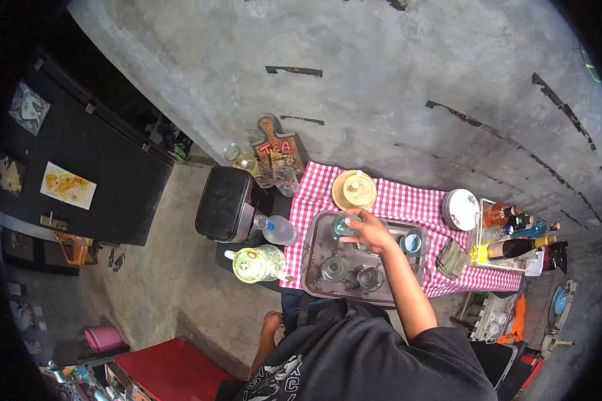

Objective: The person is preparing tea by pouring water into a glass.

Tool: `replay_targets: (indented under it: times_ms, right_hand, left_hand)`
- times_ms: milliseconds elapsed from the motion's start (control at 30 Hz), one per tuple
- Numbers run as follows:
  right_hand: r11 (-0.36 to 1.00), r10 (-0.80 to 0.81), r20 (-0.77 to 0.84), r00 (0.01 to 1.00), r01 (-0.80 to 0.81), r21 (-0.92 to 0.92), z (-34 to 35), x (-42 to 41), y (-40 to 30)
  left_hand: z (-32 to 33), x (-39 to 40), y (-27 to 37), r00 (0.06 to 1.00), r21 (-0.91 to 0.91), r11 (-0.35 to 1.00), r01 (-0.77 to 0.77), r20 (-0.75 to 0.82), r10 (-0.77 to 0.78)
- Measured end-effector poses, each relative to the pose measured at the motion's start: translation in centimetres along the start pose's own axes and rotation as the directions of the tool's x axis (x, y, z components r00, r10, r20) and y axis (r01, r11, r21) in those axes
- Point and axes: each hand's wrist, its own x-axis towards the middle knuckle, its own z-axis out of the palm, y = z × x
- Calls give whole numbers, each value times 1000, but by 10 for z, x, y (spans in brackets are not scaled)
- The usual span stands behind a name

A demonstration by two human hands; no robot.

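Note:
My right hand (372, 232) is over a brown serving tray (308, 265), its fingers and thumb around a clear, bluish-tinted glass (342, 228). Two glass cups (334, 269) with handles stand at the tray's near side. A glass with a pale blue inside (411, 243) sits in the tray's right part. More glassware under my palm is partly hidden. My left hand (273, 321) hangs low beside my jeans, away from the table; whether it is open or closed is too unclear to tell.
A pitcher (258, 263), a glass bottle (281, 230) and a black lidded bin (226, 203) stand left. Behind the tray is a lidded pot on a round wooden plate (337, 193). Rightward are stacked plates (462, 209), a folded cloth (451, 258) and a bottle rack (476, 235).

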Motion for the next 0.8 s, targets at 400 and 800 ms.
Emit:
replay_targets:
  times_ms: [400,800]
  right_hand:
    - [999,6,-11,1000,-6,-37,1,1,-1]
    - [1000,20,-6,1000,-20,-21,2,4,0]
  left_hand:
    - [5,18,-9,999,95,994,51,-13,-50]
    - [9,14,-8,998,286,957,-53,31,46]
